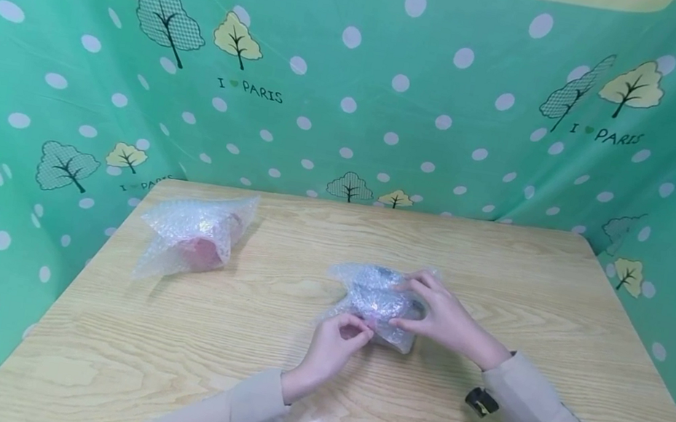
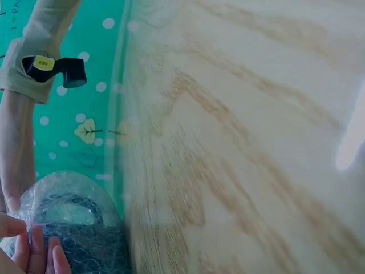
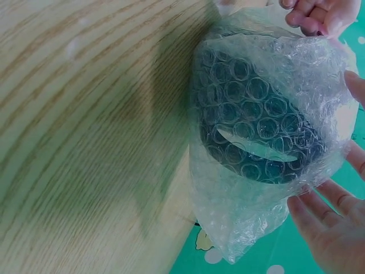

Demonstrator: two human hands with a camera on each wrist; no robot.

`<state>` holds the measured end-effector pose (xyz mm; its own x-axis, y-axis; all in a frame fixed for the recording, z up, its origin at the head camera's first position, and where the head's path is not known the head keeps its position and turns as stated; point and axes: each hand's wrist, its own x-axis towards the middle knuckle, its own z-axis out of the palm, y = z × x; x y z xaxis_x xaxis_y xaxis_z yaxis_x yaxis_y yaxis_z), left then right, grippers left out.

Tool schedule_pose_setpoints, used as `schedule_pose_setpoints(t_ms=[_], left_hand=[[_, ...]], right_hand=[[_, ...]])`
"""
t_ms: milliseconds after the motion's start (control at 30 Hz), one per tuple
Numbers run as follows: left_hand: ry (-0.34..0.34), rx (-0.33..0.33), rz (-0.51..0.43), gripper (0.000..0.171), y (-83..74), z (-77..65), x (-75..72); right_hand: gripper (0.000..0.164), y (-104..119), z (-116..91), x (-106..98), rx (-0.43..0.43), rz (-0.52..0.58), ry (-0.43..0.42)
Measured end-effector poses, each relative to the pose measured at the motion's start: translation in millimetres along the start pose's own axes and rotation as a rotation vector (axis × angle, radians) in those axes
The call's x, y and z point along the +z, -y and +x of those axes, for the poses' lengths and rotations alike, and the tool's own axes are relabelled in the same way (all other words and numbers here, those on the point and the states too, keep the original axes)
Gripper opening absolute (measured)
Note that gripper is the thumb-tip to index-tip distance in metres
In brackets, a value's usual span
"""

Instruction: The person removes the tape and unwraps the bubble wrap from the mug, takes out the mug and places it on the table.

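A bubble-wrapped bundle (image 1: pixel 373 292) lies on the table in front of me. Through the clear bubble wrap (image 3: pixel 251 211), the right wrist view shows a dark rounded object (image 3: pixel 251 108) with a pale curved gap; its kind I cannot tell. My left hand (image 1: pixel 329 348) pinches the wrap at the bundle's near side, thumb and forefinger together. From the right, my right hand (image 1: pixel 445 319) grips the bundle, fingers on its far side and thumb on the near side. In the left wrist view, the left fingertips (image 2: pixel 39 245) lie against the wrap.
Another bubble-wrapped bundle (image 1: pixel 190 223), with something pink (image 1: pixel 203 254) showing at its near end, lies at the table's back left. The wooden table (image 1: pixel 154 366) meets a green dotted cloth (image 1: pixel 328 106) at the back and sides. Each sleeve carries a dark wrist mount (image 1: pixel 482 402).
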<state>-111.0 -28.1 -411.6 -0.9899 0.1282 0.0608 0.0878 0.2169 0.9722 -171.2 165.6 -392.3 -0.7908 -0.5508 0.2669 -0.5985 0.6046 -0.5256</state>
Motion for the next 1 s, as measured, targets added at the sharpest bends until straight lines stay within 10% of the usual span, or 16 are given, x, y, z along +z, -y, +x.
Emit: schedule_pose_setpoints(t_ms=[333, 1000], left_hand=[[0.025, -0.081, -0.052, 0.013, 20.0, 3.9, 1.4], [0.020, -0.170, -0.207, 0.017, 3.9, -7.7, -0.7]], right_hand=[[0.049, 1.0, -0.5, 0.0, 0.007, 0.005, 0.003], [0.048, 0.0, -1.1, 1.7, -0.001, -0.006, -0.011]])
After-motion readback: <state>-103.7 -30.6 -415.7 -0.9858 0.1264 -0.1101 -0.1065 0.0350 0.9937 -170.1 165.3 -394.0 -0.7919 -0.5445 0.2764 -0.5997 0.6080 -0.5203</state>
